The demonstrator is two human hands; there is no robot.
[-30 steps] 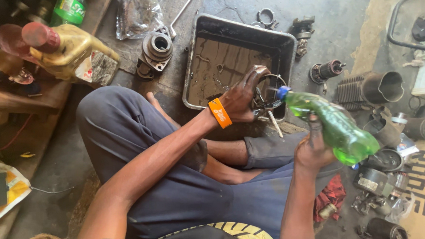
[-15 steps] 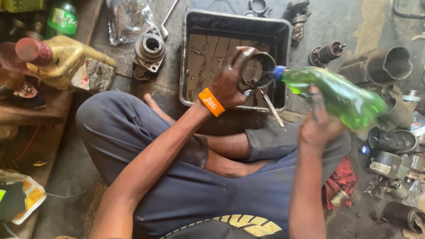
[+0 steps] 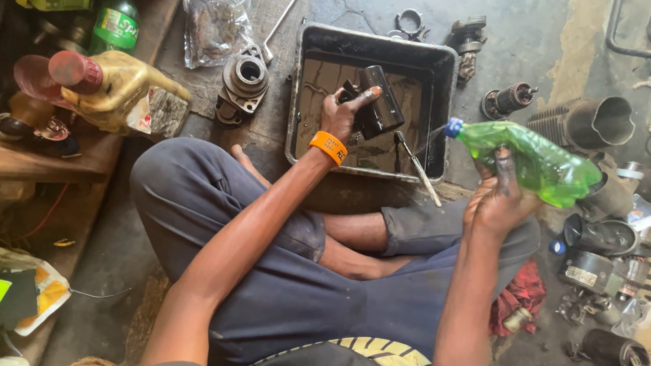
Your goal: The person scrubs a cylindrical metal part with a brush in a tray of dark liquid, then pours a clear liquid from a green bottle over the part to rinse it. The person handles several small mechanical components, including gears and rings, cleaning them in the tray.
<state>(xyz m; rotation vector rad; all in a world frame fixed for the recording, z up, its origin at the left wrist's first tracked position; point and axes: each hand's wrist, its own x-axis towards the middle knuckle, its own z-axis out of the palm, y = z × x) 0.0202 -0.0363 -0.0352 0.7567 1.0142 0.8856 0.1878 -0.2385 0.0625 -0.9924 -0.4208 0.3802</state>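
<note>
lowered into tray (image 3: pixel 444 100), left hand (image 3: pixel 346 115) grips part (image 3: pixel 377 105).

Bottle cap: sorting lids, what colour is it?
Blue, on the green bottle in the right hand; head view.

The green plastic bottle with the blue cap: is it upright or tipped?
Tipped. The green plastic bottle lies almost sideways in the right hand, its blue cap aimed towards the dark metal tray.

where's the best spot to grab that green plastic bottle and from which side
Probably the wide middle of the green bottle, from underneath. It lies almost level, blue cap toward the metal tray, so a palm cupped below carries it and a thumb on top can squeeze. The right hand grips it that way, while the left hand holds a dark part over the tray.
</note>
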